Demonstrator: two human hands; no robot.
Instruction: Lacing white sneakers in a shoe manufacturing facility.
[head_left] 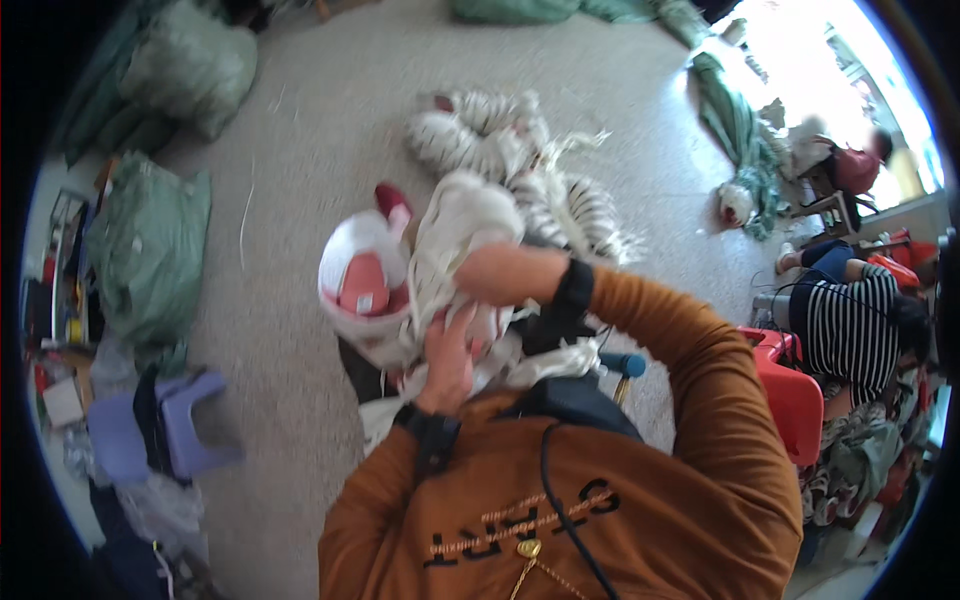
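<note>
A white bundle of soft material with loose strips [465, 205] lies close in front of me. My left hand [448, 362] grips the lower edge of this bundle, its fingers bent round the white material. My right hand [505, 274] presses down into the bundle from the right, and its fingertips are hidden in the folds. Against the bundle's left side stands a white round container [335, 250] with pinkish-red, sole-shaped pieces [362, 285] inside. A dark red piece [393, 203] sticks up just behind the container.
Coiled white bundles tied with strips [470, 140] lie on the floor ahead. Green sacks [150, 250] and a purple stool [170, 425] stand at left. On the right are a red chair [785, 395], a person in a striped top [850, 330] and another person farther back [855, 165].
</note>
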